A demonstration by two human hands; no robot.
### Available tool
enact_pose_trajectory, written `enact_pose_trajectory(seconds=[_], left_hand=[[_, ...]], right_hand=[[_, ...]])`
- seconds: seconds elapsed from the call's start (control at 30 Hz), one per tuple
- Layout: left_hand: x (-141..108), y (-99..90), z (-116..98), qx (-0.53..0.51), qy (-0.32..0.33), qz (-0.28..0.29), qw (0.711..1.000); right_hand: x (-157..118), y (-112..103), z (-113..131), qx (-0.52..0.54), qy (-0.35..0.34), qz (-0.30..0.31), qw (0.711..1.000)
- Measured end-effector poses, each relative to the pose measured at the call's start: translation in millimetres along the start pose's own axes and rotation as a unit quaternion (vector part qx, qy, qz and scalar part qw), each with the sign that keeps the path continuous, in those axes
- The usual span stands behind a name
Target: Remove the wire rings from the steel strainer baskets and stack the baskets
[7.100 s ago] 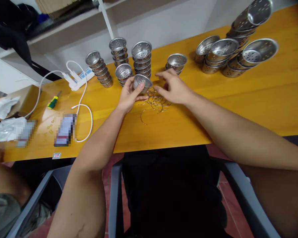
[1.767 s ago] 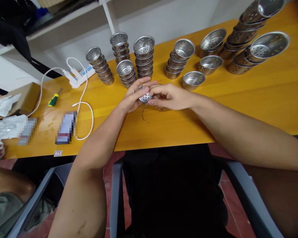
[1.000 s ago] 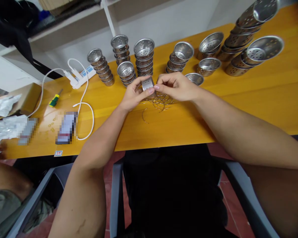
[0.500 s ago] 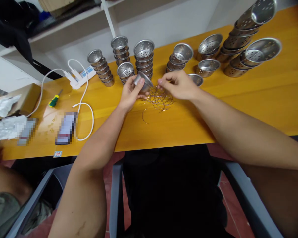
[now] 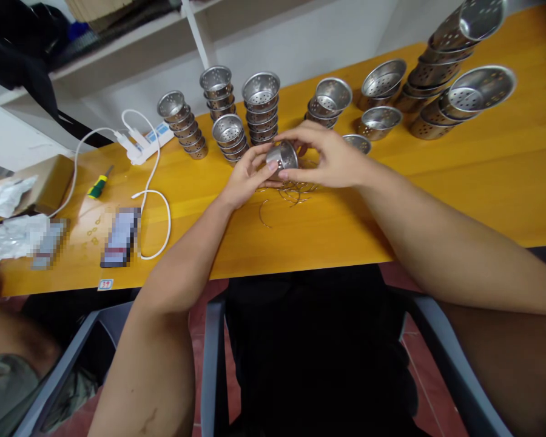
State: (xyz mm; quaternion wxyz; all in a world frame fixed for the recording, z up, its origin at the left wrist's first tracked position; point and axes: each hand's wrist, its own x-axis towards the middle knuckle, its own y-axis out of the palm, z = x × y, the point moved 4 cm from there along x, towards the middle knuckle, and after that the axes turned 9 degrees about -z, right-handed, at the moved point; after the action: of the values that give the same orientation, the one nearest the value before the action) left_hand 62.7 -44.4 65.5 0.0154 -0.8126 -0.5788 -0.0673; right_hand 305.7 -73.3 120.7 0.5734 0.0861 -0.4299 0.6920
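Note:
A small perforated metal cup (image 5: 286, 155) is held between both hands above the table, its open mouth tipped to the right. My left hand (image 5: 251, 173) is closed round its left side, thumb in front. On the right rim, the thumb and fingers of my right hand (image 5: 324, 156) close over the cup. Thin curved metal wires (image 5: 295, 193) lie in a loose heap beneath, largely covered by the hands and cup. One separate bent wire (image 5: 261, 213) rests nearer the front edge.
Stacks of perforated cups (image 5: 261, 100) line the back, with taller leaning stacks (image 5: 446, 54) at right. Leftward are a power strip (image 5: 151, 144), white cable (image 5: 169, 221), screwdriver (image 5: 99, 186), phone (image 5: 121, 237) and cardboard box (image 5: 54, 185). Another person's arm (image 5: 13, 334) shows at lower left.
My right hand has moved left and down from above the wires onto the cup. The cup has shifted right and turned, with my left hand still around it.

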Motion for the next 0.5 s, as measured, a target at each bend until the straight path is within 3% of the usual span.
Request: enact_pose_trajectory(seconds=[0.13, 0.27, 0.37, 0.5], left_hand=[[-3, -0.5, -4, 0.018, -0.016, -0.013, 1.0], [-2, -1.4, -3, 0.031, 0.005, 0.0, 1.0], [1, -1.2, 2, 0.031, 0.028, 0.025, 0.999], [6, -4.1, 7, 0.037, 0.048, 0.042, 0.997]], right_hand=[[4, -60, 13, -0.172, 0.046, 0.05, 0.983], [1, -117, 5, -0.37, 0.192, 0.094, 0.904], [-1, -124, -8, -0.407, 0.272, 0.102, 0.866], [0, -106, -27, -0.389, 0.319, 0.153, 0.851]])
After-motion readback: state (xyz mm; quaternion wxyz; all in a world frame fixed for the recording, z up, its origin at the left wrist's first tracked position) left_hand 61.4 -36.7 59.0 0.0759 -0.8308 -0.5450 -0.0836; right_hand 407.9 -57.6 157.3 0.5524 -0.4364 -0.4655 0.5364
